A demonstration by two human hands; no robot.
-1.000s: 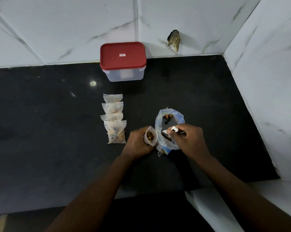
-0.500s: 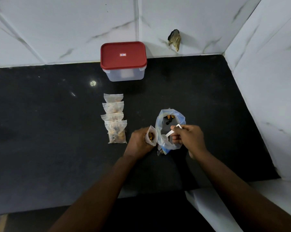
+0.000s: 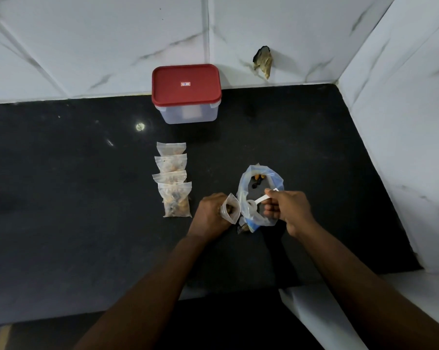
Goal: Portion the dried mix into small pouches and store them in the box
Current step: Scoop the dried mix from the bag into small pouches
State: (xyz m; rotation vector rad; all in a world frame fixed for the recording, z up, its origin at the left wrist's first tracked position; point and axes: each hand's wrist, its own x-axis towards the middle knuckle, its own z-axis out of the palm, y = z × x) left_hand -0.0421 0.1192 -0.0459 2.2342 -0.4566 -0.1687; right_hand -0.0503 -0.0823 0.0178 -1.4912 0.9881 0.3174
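Note:
My left hand [image 3: 209,215] grips a small clear pouch [image 3: 231,207], held upright with its mouth open and some dried mix inside. Beside it stands the larger blue-tinted bag of dried mix [image 3: 260,193], mouth open. My right hand [image 3: 286,207] pinches the handle of a white plastic scoop [image 3: 257,202]; its bowl sits at the bag's near rim, close to the pouch. Several filled pouches [image 3: 174,180] lie in an overlapping row to the left. The storage box [image 3: 187,96], clear with a red lid on, stands at the back against the wall.
The black countertop [image 3: 74,198] is bounded by white marble wall tiles behind and on the right. A broken hole in the back wall [image 3: 264,60] shows near the corner. A white ledge [image 3: 314,314] juts at the front right.
My right hand has drawn back and to the right, bringing the scoop up out of the bag so its bowl now shows at the rim near the pouch. My left hand stays put.

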